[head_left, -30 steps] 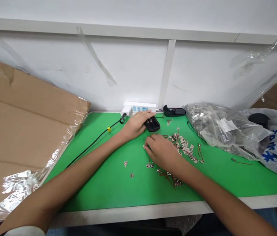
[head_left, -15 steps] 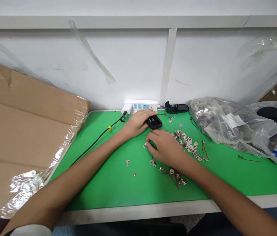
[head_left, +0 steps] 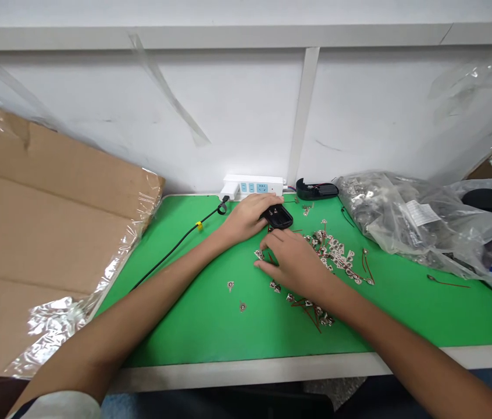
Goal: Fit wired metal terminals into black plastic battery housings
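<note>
While both forearms reach in over the pale table edge point(head_left: 246, 372), two loose contacts point(head_left: 230, 286), small and metal, lie well apart from the rest on the green top point(head_left: 176, 326), left of the right hand. Right of them, partly by the right forearm, a near cluster point(head_left: 311, 308) of contacts with red wires; a few more contacts point(head_left: 274, 286) just below the right palm.

Right hand point(head_left: 289, 259): palm down, fingers curled, narrow gap between thumb and forefinger. One metal contact point(head_left: 259, 255) at that gap; cannot tell whether it is pinched or lies on the table behind the fingertips. Beyond the wrist, main pile point(head_left: 337, 256) of contacts, spread flat. Far to the right, a single red wire point(head_left: 449, 283).

Left hand point(head_left: 250, 218): farther out, closed over the left end of a black case point(head_left: 281, 216), hollow side showing, just beyond the right knuckles. Black cable point(head_left: 167, 256) with yellow tag point(head_left: 199, 225) runs left of that hand to a white plug point(head_left: 230, 190) at the power strip point(head_left: 252, 185), against the wall point(head_left: 237, 110). Right of the strip, a second case point(head_left: 317, 190), black; beside it a clear bag point(head_left: 398, 215), contents blurred.
</note>
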Demonstrator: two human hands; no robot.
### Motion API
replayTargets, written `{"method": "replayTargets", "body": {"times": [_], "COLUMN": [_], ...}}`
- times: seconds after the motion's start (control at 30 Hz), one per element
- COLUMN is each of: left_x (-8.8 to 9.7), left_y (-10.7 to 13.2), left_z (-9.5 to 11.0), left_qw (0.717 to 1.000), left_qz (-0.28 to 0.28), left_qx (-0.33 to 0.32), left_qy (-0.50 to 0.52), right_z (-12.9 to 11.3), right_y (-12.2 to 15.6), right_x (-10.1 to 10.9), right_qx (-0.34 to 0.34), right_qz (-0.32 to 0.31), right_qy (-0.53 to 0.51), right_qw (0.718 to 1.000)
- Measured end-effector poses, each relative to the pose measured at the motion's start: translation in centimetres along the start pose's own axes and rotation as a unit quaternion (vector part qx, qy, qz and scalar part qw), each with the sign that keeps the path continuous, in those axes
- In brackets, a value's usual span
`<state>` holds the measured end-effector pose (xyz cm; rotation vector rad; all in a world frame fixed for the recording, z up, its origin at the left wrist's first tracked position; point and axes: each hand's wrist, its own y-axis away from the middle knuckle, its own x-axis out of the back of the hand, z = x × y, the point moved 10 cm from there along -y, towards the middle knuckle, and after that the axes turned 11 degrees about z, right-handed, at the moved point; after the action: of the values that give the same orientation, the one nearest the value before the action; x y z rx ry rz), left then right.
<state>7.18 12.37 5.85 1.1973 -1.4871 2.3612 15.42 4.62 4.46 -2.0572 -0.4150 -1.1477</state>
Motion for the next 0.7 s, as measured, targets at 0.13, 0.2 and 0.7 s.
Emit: {"method": "replayTargets", "body": {"times": [0.13, 0.2, 0.7], "left_x": [-0.1, -0.1, 0.7], "left_y": [0.0, 0.1, 0.1], "left_z": [0.0, 0.0, 0.1], "left_qw": [1.0, 1.0, 0.995], "left_qz": [0.0, -0.001, 0.034], "left_qx": [-0.004, -0.002, -0.012], "left_qy": [-0.002, -0.003, -0.092], "right_z": [-0.2, -0.5, 4.1], "right_y": [0.1, 0.0, -1.8], "right_x": [-0.3, -0.3, 5.8], "right_qx": [0.01, 0.015, -0.121], "right_qz": [-0.011, -0.012, 0.089], "right_qy": [0.011, 0.01, -0.242], "right_qw": [1.0, 1.0, 0.958]}}
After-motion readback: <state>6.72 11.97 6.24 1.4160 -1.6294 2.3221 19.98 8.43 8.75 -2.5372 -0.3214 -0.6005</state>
